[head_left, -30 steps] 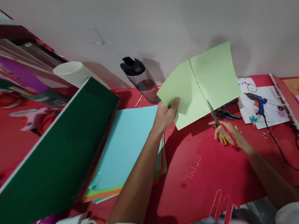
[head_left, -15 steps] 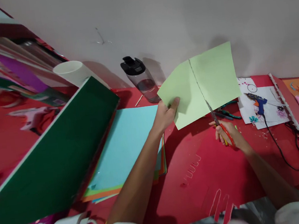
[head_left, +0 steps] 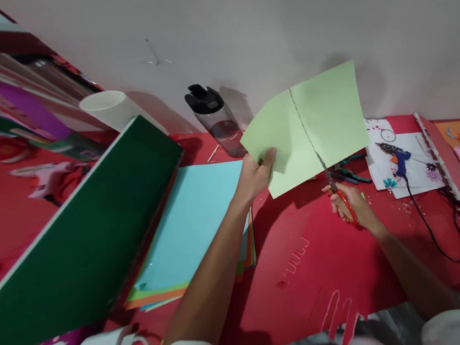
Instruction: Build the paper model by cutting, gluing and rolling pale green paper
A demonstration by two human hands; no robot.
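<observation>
A light green sheet of paper [head_left: 326, 111] is raised above the red table, a dark line running down it from the top edge. My left hand [head_left: 256, 175] pinches its lower left corner, thumb on the near face. In my right hand [head_left: 352, 203] is a pair of scissors [head_left: 347, 206] with red handles. The blades meet the sheet at its lower edge, along the dark line. My right fingers are wrapped around the handles.
A stack of coloured paper [head_left: 194, 221] lies left of my hands, beside a leaning green board [head_left: 91, 232]. A water bottle [head_left: 218, 124] stands by the wall. Pliers [head_left: 352, 172] lie behind the scissors; a blue glue gun [head_left: 398, 159] with a cord is at right.
The scissor handles have come closer together around the same spot on the paper. Both hands and the sheet have barely moved.
</observation>
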